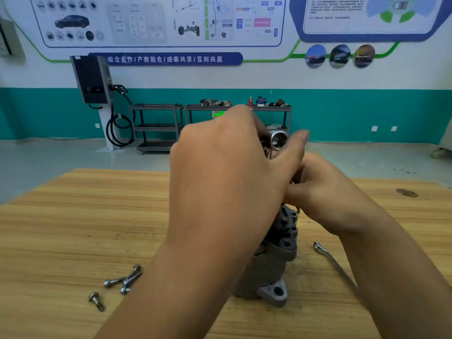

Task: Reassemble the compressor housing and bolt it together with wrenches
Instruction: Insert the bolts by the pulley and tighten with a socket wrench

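Observation:
The grey cast compressor housing (276, 260) stands upright on the wooden table (73, 216), its upper half hidden behind my hands. My left hand (227, 177) grips a metal part with a round shiny port (277, 140) held over the top of the housing. My right hand (330, 192) is curled against the same part from the right, its fingertips hidden behind my left hand. Several loose flanged bolts (122, 281) lie on the table to the left, one more bolt (96, 300) nearer the front.
A slim metal wrench (335, 264) lies on the table right of the housing, partly under my right forearm. Beyond the table are metal shelf carts (159, 128) and a wall charger with a black cable (94, 79).

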The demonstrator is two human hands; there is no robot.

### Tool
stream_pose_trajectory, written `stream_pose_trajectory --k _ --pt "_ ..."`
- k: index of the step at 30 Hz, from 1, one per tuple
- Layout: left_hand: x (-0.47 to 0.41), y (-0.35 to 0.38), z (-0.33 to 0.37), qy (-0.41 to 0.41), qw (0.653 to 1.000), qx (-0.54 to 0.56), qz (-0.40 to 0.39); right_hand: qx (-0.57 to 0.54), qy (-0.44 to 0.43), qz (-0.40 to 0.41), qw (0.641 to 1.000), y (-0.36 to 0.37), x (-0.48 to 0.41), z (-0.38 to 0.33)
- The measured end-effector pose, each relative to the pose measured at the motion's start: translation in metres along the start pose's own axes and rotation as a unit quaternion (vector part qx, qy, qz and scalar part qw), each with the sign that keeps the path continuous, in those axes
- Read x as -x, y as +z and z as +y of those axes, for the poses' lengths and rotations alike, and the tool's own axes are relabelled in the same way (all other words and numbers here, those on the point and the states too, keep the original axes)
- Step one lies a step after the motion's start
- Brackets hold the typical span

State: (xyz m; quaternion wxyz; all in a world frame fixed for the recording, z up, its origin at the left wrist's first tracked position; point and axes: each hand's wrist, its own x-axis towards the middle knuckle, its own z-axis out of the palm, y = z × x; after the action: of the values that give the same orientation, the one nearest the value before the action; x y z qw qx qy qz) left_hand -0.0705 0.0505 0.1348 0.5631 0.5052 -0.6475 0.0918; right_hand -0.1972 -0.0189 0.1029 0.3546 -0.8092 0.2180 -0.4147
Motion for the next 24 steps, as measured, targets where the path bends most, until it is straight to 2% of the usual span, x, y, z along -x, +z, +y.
stream_pose_trajectory --k 6,9,12,15,20,24 --pt "-0.007 -0.004 -0.012 0.030 0.995 0.085 -0.038 0.022 0.017 0.017 0.999 -0.003 -0.001 0.004" --pt "-0.015 -0.003 -0.025 0.010 0.985 0.151 -0.086 0.027 0.025 0.024 0.999 -0.003 0.000 0.005" --pt "-0.024 0.002 -0.041 -0.037 0.937 0.312 -0.152 0.030 0.032 0.036 0.998 -0.004 -0.001 0.008" --pt "-0.028 0.009 -0.054 -0.055 0.890 0.414 -0.185 0.034 0.031 0.043 0.998 -0.002 -0.001 0.008" --pt "-0.031 0.018 -0.063 -0.096 0.833 0.500 -0.217 0.036 0.031 0.044 0.998 -0.004 -0.002 0.009" --pt "-0.032 0.021 -0.061 -0.119 0.817 0.518 -0.222 0.029 0.024 0.041 0.998 -0.002 -0.002 0.008"
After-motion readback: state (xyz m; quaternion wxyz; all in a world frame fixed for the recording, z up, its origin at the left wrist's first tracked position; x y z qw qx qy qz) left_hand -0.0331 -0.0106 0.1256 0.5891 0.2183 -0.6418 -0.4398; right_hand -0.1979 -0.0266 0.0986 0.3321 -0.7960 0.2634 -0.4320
